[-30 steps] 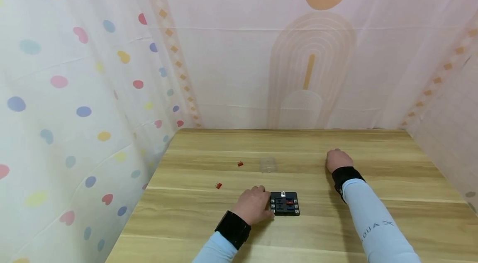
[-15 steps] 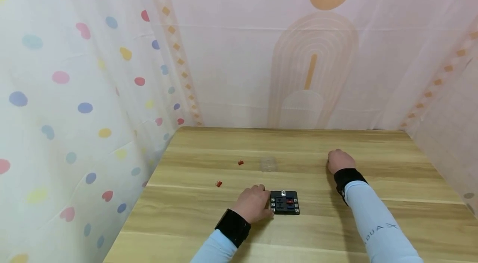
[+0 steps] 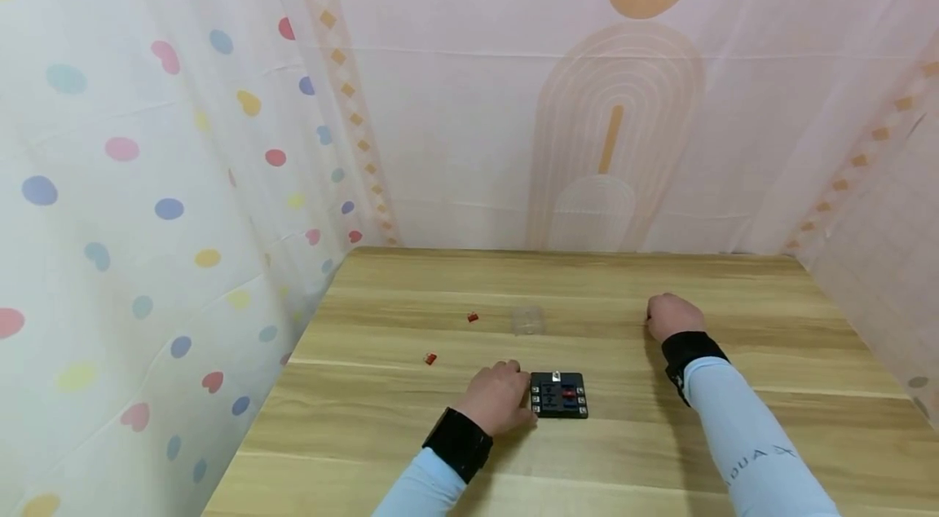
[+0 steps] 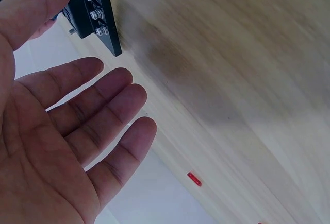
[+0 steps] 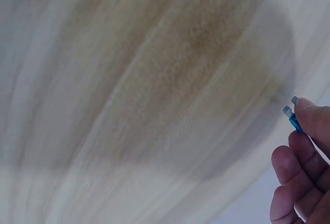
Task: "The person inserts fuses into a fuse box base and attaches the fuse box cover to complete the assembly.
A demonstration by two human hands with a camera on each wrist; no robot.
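Pale, patterned curtains [image 3: 469, 109] hang behind a wood-grain table [image 3: 352, 435] in the head view. On it, near the middle, lies a black fuse block [image 3: 559, 407] with a red insert [image 3: 568, 393] seated among its slots. The left hand [image 3: 496, 398] sits at the block's left edge; the right hand [image 3: 673, 316] is well apart, farther back, its hold hidden from here. Two loose red pieces, one nearer [image 3: 430, 359] and one farther [image 3: 473, 317], lie left of a clear cover [image 3: 528, 320].

From the left wrist, the thumb lies against the block beside its screws [image 4: 96, 14], while the four fingers spread loosely, gripping nothing. For a steady block, a light brace along the edge, clear of the slots, seems best.

From the right wrist, thumb and forefinger narrowly pinch a small blue fuse [image 5: 296, 123], its two metal prongs [image 5: 287, 112] sticking out past the tips. That pinch looks sound: holding the coloured body leaves the prongs free. Squeezing harder could tilt so small a piece, so gentle, even pressure suits it.
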